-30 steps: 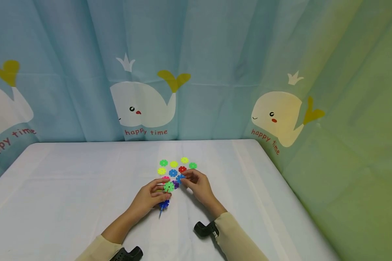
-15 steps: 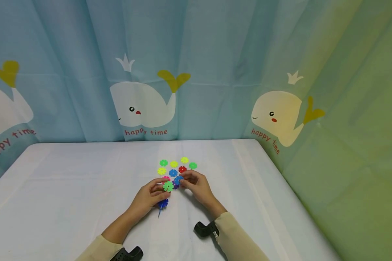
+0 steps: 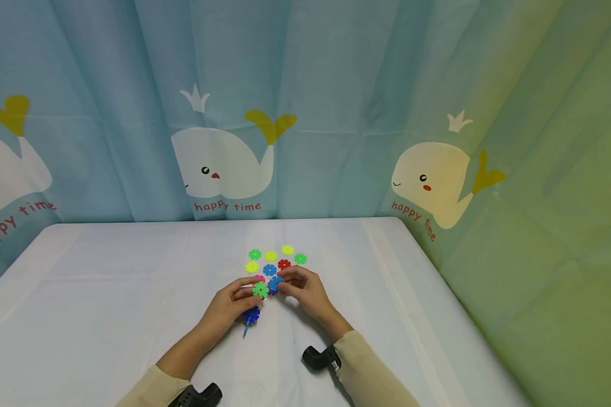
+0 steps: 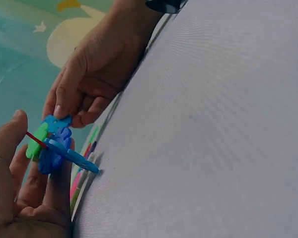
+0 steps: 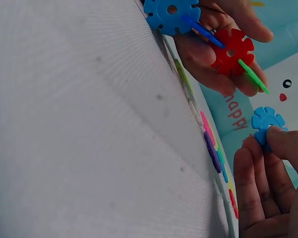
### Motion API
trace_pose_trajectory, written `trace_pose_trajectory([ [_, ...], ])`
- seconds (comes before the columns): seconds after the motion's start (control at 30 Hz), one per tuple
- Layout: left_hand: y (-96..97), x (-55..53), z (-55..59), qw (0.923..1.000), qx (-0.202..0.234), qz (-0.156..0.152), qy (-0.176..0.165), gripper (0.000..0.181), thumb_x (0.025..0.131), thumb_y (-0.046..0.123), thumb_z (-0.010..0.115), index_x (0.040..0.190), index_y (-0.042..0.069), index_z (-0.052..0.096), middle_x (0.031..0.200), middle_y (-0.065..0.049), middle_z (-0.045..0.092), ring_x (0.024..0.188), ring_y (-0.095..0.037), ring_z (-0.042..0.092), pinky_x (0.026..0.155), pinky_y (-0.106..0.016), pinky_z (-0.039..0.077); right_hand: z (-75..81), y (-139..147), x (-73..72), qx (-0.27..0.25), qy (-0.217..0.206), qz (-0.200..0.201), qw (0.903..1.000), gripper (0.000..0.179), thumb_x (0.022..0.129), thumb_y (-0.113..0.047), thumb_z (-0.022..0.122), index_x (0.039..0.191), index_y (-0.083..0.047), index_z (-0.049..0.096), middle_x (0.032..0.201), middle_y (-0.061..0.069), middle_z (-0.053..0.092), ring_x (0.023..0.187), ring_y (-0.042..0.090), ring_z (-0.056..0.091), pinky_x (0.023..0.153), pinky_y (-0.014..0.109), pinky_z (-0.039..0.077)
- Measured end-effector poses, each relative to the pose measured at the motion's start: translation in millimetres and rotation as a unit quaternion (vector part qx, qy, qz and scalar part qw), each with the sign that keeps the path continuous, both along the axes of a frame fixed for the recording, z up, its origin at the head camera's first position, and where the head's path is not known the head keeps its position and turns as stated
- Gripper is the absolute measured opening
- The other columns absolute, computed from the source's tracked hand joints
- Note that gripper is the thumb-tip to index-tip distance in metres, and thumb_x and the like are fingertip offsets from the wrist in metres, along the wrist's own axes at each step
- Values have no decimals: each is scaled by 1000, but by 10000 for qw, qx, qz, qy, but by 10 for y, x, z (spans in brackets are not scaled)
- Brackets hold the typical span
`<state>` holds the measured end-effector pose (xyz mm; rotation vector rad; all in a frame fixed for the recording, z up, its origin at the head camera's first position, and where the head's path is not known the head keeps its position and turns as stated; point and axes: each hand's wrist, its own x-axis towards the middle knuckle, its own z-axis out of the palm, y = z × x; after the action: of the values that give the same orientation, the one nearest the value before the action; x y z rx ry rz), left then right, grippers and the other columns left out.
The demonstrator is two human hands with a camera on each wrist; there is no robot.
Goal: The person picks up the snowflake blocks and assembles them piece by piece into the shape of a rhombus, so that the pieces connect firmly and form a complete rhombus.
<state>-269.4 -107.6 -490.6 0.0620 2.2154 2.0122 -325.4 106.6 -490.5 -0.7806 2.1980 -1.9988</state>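
My left hand (image 3: 223, 311) holds a small build of notched plastic discs slotted into one another. It includes a green disc (image 3: 260, 290), a red disc (image 5: 239, 43), a dark blue disc (image 4: 48, 162) and a light blue disc (image 5: 159, 17) at the near end. Between thumb and fingertips, my right hand (image 3: 309, 291) pinches a single light blue disc (image 5: 263, 119). In the head view this disc sits right beside the green one, at about the same height. The left wrist view shows it overlapping the green disc's edge. The left fingers partly hide the build in the head view.
Loose notched discs lie flat just beyond the hands: a red one (image 3: 284, 264), a blue one (image 3: 270, 269), yellow ones (image 3: 287, 249) and green ones (image 3: 300, 258). A white cloth covers the table (image 3: 107, 316). A whale-print curtain (image 3: 331, 113) hangs behind it.
The light blue disc in my right hand has shifted left and slightly down, closer to the green disc. My left hand and its build have drifted slightly left.
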Motion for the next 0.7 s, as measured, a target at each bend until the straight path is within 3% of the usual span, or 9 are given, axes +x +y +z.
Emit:
trace_pose_trajectory([
  [0.27,-6,-4,10,9998,148,33,-153,52,88,28,75,136,16,58,115,-7,69,88,-12,65,60,-23,47,-4,-5,5,-98,-66,67,9999,24,89,4,67,112,11,63,98,33,63,76,8,66,75,26,58],
  [0.7,-9,13,41,9985,474,-82,-264,53,90,23,73,138,11,54,116,-9,68,95,-14,66,75,-23,55,1,-7,5,31,25,155,9999,22,90,2,67,110,11,65,102,33,65,80,6,67,79,25,57],
])
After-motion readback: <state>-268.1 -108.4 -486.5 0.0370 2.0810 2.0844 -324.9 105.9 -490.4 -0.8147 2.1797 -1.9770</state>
